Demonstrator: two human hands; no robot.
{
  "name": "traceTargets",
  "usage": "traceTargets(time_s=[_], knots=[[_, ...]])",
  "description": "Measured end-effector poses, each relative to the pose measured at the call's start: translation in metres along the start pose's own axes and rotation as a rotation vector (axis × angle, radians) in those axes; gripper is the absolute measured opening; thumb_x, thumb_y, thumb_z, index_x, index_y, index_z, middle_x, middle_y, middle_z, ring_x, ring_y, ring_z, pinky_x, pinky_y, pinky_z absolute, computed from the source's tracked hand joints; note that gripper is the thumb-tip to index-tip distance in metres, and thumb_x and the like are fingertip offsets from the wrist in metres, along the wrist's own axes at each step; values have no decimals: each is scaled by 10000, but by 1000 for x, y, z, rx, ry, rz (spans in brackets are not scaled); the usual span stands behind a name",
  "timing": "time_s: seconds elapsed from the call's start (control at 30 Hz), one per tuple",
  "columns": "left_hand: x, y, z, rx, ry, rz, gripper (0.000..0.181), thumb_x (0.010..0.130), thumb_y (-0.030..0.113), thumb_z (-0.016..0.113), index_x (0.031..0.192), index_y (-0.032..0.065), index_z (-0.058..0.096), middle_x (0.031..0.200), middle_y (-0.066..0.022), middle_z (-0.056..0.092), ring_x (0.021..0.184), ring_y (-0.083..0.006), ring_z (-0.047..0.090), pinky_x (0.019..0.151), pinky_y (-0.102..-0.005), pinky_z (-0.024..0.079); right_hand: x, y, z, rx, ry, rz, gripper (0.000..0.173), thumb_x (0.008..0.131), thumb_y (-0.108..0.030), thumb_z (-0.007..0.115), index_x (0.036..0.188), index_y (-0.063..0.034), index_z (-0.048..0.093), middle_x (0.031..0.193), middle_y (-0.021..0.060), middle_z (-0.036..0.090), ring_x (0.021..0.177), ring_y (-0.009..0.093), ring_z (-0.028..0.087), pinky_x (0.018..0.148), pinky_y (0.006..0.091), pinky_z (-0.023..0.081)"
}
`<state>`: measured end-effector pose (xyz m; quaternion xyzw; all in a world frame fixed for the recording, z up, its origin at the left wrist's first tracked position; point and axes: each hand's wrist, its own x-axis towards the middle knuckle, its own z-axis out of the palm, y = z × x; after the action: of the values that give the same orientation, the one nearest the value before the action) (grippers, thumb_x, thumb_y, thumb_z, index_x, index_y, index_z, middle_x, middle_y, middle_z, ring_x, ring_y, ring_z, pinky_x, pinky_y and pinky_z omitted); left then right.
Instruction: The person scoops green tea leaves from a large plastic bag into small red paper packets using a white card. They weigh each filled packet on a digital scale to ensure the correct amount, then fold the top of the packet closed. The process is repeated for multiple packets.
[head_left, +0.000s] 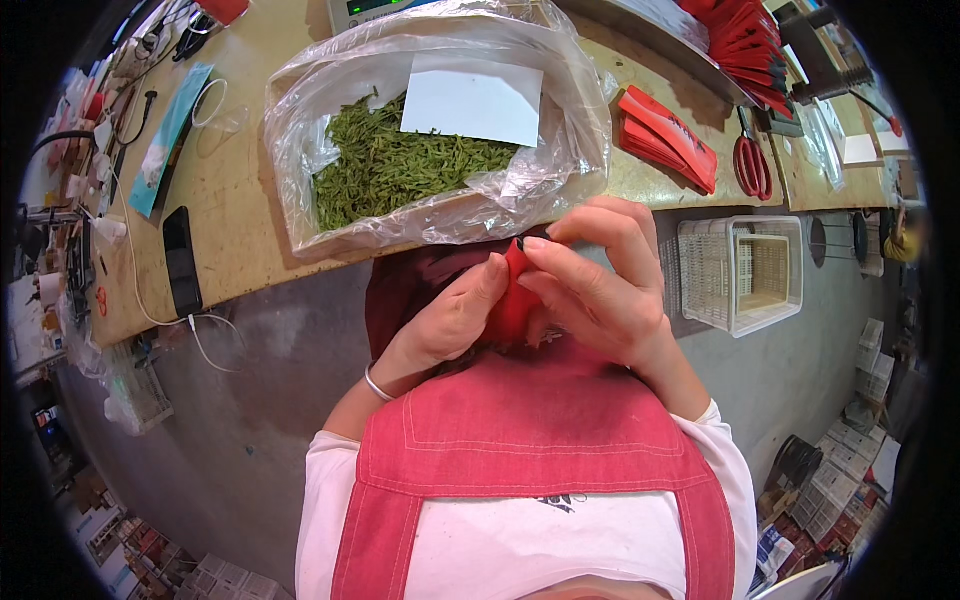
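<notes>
Close to my apron, my left hand (459, 309) pinches a red packet (511, 304) by its side, with the thumb near its upper edge. My right hand (611, 281) has its thumb and fingertips on the packet's dark top corner. Just beyond both hands, at the table edge, stands a box lined with clear plastic (281, 150). It holds green dried leaves (405, 161), which look like tea, and a white card (472, 97) lies on them. The packet's lower part is partly hidden by my fingers.
Flat red packets (667, 142) and red-handled scissors (753, 166) lie on the table at right. A metal tray holds upright red packets (746, 56). A phone (182, 262) with a white cable lies at left. White plastic baskets (739, 274) stand below the table edge.
</notes>
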<state>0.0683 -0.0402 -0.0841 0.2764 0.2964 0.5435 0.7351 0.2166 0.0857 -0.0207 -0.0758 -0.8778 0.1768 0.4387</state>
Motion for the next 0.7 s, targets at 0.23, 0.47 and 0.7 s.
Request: traceTargets(time_s=[0.23, 0.47, 0.7], knots=[[2, -6, -9, 395, 134, 193, 799, 1055, 670, 354, 1443, -17, 480, 1331, -82, 595, 1209, -158, 557, 1046, -309, 442, -10, -3, 2, 64, -26, 109, 343, 663, -30, 866, 969, -15, 711, 949, 103, 647, 835, 279, 612, 683, 381, 523], [-2, 6, -3, 472, 91, 188, 798, 1039, 703, 365, 1333, -15, 553, 1145, -74, 638, 1055, -156, 596, 924, -286, 477, -10, -2, -4, 134, -98, 215, 322, 662, -12, 859, 932, -38, 684, 930, 101, 625, 804, 276, 598, 639, 371, 504], [0, 0, -17, 1082, 260, 417, 750, 1014, 680, 451, 1264, -16, 575, 1112, -201, 648, 1017, -361, 645, 892, -404, 507, -8, -13, -16, 48, -243, 202, 296, 672, 3, 843, 925, -26, 691, 957, 102, 646, 788, 272, 613, 642, 364, 512]])
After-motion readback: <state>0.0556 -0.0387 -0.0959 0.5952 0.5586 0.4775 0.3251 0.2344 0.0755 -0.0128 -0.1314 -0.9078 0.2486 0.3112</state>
